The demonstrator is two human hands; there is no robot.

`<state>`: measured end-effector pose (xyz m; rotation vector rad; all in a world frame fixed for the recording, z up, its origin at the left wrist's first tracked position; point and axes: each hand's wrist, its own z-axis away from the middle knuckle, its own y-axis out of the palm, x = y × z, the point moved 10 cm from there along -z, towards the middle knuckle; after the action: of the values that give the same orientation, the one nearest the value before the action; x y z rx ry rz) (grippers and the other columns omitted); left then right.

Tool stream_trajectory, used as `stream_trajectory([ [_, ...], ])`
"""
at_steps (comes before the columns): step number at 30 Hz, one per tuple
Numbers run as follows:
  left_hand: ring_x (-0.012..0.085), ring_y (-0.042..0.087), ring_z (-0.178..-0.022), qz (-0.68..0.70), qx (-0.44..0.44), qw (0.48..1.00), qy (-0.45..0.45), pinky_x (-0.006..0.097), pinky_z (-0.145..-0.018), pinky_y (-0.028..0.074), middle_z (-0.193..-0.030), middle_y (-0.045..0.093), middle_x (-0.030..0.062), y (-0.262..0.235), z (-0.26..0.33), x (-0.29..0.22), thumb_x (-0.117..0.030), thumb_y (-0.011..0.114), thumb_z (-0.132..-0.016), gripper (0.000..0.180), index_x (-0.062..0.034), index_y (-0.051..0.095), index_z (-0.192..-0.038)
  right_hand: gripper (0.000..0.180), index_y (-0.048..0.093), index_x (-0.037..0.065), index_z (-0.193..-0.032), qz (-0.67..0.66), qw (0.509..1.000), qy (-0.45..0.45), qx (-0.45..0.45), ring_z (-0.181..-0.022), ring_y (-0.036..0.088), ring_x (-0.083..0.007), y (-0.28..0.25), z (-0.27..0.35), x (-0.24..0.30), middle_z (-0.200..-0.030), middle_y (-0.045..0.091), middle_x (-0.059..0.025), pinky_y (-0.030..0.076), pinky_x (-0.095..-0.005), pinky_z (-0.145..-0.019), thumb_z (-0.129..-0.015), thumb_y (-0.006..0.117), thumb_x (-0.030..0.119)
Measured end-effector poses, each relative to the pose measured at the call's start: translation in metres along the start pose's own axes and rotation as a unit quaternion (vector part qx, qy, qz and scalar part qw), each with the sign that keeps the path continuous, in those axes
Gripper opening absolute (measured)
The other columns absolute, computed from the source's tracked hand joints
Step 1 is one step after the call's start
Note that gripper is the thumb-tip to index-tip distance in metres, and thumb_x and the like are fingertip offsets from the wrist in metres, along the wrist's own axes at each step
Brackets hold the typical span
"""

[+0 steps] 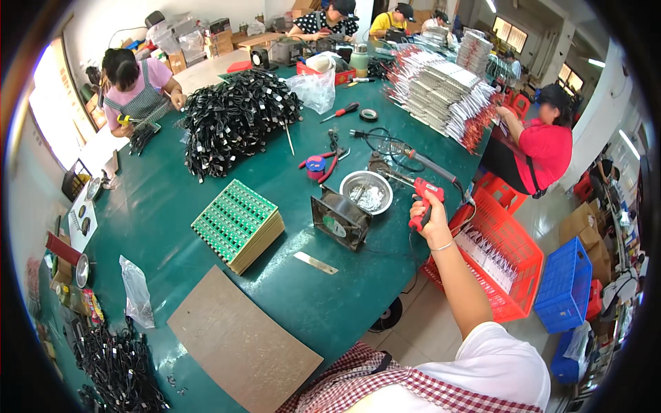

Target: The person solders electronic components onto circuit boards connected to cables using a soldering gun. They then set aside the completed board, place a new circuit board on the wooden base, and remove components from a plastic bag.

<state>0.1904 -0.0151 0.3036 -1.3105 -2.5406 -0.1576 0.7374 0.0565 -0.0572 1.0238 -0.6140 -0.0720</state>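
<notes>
My right hand (428,215) grips the red handle of a soldering gun (421,191), held up over the right edge of the green table (165,206). Its metal tip points left toward a soldering stand beside a round metal bowl (366,191) holding bits of solder. A black square fan (340,219) stands just left of the hand. My left hand is out of view. A stack of green circuit boards (236,223) lies near the table's middle, and a brown board (241,344) lies close to me.
A big heap of black cables (234,118) fills the far middle. Stacks of white parts (441,93) line the far right. Red (499,255) and blue (564,282) crates stand on the floor at right. Several other people work around the table.
</notes>
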Motion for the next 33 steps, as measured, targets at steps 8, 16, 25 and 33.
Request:
stream_trajectory([
  [8, 0.0235, 0.052, -0.088, -0.02, 0.035, 0.999, -0.033, 0.031, -0.075, 0.043, -0.1, 0.054, 0.0128, 0.042, 0.01, 0.026, -0.022, 0.052, -0.085, 0.027, -0.0014, 0.055, -0.102, 0.03, 0.052, 0.001, -0.096, -0.008, 0.999, -0.001, 0.042, -0.05, 0.044, -0.0102, 0.001, -0.008, -0.001, -0.063, 0.049, -0.0039, 0.039, -0.0219, -0.044, -0.083, 0.062, 0.026],
  [16, 0.0228, 0.055, -0.086, -0.229, 0.186, 0.952, -0.087, 0.03, -0.077, 0.045, -0.094, 0.057, 0.0122, -0.013, 0.04, 0.071, -0.015, 0.058, -0.081, 0.022, -0.0009, 0.058, -0.098, 0.018, 0.047, -0.001, -0.089, -0.049, 0.991, 0.038, 0.119, -0.044, 0.032, -0.0042, 0.012, 0.01, 0.01, -0.057, 0.035, 0.0031, 0.028, -0.0179, -0.039, -0.089, 0.056, 0.015],
  [25, 0.0402, 0.04, -0.117, -0.183, 0.404, 0.824, -0.353, 0.046, -0.094, 0.038, -0.129, 0.039, 0.0235, -0.024, 0.264, 0.26, -0.027, 0.07, -0.074, 0.07, 0.0001, 0.036, -0.129, 0.032, 0.047, -0.007, -0.109, -0.04, 0.985, -0.063, 0.156, -0.054, 0.035, -0.0065, 0.009, 0.11, -0.02, -0.067, 0.035, 0.0007, 0.033, -0.0178, -0.048, -0.089, 0.057, 0.016],
  [33, 0.0472, 0.048, -0.1, -0.2, 0.413, 0.721, -0.519, 0.049, -0.091, 0.04, -0.126, 0.043, 0.0226, 0.03, 0.415, 0.315, -0.021, 0.055, -0.084, 0.05, 0.0022, 0.041, -0.126, 0.031, 0.048, -0.006, -0.111, -0.046, 0.985, -0.128, 0.11, -0.054, 0.034, -0.009, 0.024, 0.168, -0.012, -0.067, 0.035, -0.0013, 0.035, -0.0201, -0.046, -0.091, 0.053, 0.017],
])
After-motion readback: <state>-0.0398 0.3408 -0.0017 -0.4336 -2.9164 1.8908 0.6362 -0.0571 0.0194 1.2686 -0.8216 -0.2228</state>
